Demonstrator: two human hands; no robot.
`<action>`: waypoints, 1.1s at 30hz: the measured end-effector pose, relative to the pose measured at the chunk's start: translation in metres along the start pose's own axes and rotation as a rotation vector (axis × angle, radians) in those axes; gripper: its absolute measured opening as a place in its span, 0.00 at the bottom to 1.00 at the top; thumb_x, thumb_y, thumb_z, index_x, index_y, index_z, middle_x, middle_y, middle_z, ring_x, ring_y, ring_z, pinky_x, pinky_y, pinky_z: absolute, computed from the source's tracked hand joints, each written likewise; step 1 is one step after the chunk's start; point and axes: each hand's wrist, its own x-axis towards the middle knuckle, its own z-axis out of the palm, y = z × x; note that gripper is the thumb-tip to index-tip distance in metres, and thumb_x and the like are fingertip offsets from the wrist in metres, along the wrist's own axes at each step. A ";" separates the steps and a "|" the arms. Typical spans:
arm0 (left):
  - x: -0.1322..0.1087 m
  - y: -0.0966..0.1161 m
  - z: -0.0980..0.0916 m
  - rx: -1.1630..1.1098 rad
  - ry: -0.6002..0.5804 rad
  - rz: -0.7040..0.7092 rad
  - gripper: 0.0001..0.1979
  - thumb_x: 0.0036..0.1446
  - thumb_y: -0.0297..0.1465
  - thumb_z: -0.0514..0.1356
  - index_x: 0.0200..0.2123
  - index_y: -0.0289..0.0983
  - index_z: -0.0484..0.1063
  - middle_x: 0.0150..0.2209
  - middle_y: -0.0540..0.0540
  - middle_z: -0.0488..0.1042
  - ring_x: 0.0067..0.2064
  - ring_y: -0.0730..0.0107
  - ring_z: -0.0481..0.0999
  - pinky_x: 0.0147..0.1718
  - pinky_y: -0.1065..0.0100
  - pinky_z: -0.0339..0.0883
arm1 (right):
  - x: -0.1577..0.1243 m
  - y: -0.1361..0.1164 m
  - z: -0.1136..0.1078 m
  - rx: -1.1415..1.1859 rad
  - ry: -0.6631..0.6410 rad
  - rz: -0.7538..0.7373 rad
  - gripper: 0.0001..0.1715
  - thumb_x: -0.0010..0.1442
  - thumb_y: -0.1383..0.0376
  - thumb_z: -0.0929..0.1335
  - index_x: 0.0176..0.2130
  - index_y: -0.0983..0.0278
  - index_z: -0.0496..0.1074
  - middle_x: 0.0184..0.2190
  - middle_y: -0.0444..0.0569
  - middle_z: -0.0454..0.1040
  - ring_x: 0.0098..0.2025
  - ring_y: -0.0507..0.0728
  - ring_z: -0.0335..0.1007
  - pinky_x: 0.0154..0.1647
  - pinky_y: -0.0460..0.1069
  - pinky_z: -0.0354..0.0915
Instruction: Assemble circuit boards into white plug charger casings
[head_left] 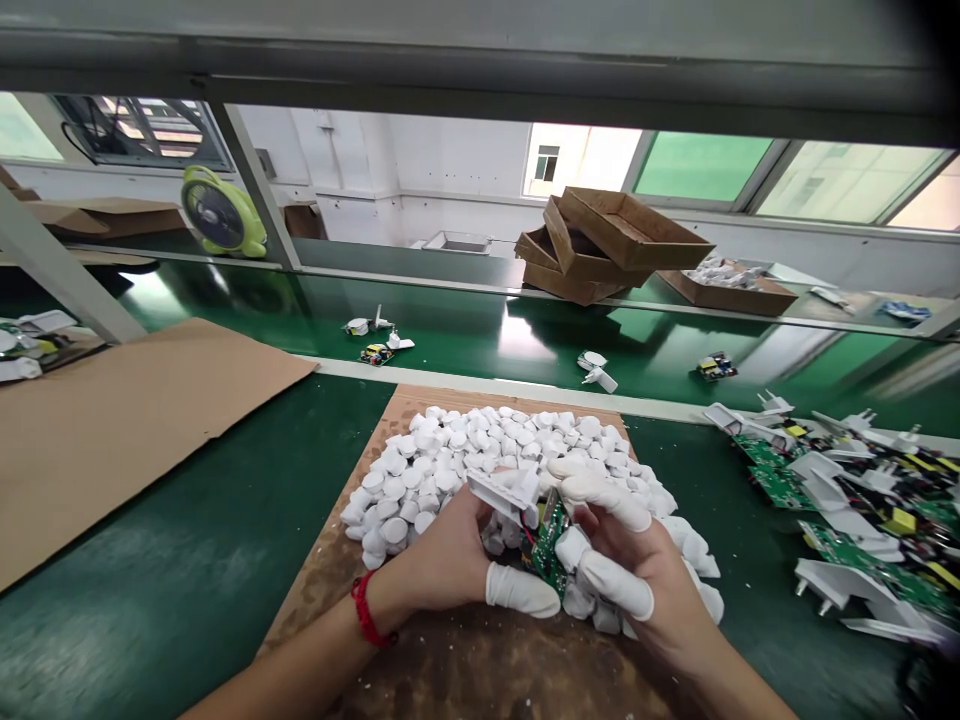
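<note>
**Q:** How are the hands placed?

**A:** The left hand (439,560) and the right hand (634,565) are brought together and closed on a single piece. Off-white rubber finger cots (523,590) are worn on the fingers, and a red cord bracelet (367,610) is tied around the left wrist.

**Q:** What is being gripped, and where?

**A:** A white plastic charger housing (504,492) and a green circuit board (546,550) are clasped between the hands, over a heap of small round white plastic discs (450,460). Whether the board is seated in the housing cannot be told.

**Q:** What lies beneath the heap?

**A:** A brown cardboard sheet (465,680) is laid under it, on a dark green workbench top (187,520).

**Q:** What is nearby?

**A:** A jumbled pile of white two-pin plug housings and green circuit boards (847,500) is spread to the right. Similar loose parts (375,335) are scattered on a green conveyor belt (495,335) ahead, beyond which stacked brown cardboard trays (615,240) are placed.
</note>
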 end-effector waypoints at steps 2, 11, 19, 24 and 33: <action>-0.001 0.004 0.001 0.043 -0.010 0.015 0.34 0.33 0.22 0.74 0.49 0.37 0.73 0.48 0.44 0.76 0.51 0.52 0.73 0.50 0.60 0.67 | 0.000 -0.002 0.001 0.004 -0.004 -0.006 0.10 0.53 0.60 0.75 0.38 0.54 0.77 0.36 0.48 0.76 0.41 0.60 0.73 0.45 0.54 0.70; -0.001 -0.006 -0.003 0.016 -0.033 -0.013 0.41 0.33 0.23 0.74 0.54 0.41 0.68 0.50 0.46 0.74 0.52 0.55 0.72 0.51 0.61 0.66 | 0.002 -0.002 0.001 0.021 -0.112 0.026 0.04 0.55 0.60 0.73 0.34 0.56 0.75 0.32 0.46 0.73 0.30 0.55 0.69 0.42 0.53 0.68; -0.010 -0.001 -0.005 0.091 -0.074 -0.154 0.58 0.28 0.28 0.76 0.64 0.43 0.53 0.52 0.43 0.73 0.57 0.47 0.67 0.55 0.56 0.62 | -0.003 -0.005 0.007 0.314 -0.280 0.197 0.52 0.52 0.55 0.75 0.65 0.50 0.46 0.46 0.51 0.70 0.42 0.57 0.71 0.40 0.50 0.66; -0.011 0.002 0.000 0.080 -0.072 -0.130 0.53 0.28 0.30 0.76 0.61 0.46 0.60 0.50 0.44 0.74 0.53 0.50 0.71 0.51 0.59 0.65 | 0.000 -0.011 0.000 0.300 -0.331 0.222 0.53 0.52 0.57 0.74 0.66 0.50 0.44 0.42 0.48 0.70 0.34 0.53 0.69 0.32 0.47 0.65; -0.005 0.010 0.006 0.127 -0.201 -0.195 0.38 0.30 0.36 0.75 0.50 0.39 0.72 0.41 0.45 0.77 0.49 0.50 0.74 0.46 0.61 0.69 | -0.011 -0.004 0.009 0.292 -0.378 0.273 0.39 0.51 0.47 0.72 0.59 0.52 0.63 0.44 0.52 0.74 0.44 0.63 0.72 0.44 0.56 0.68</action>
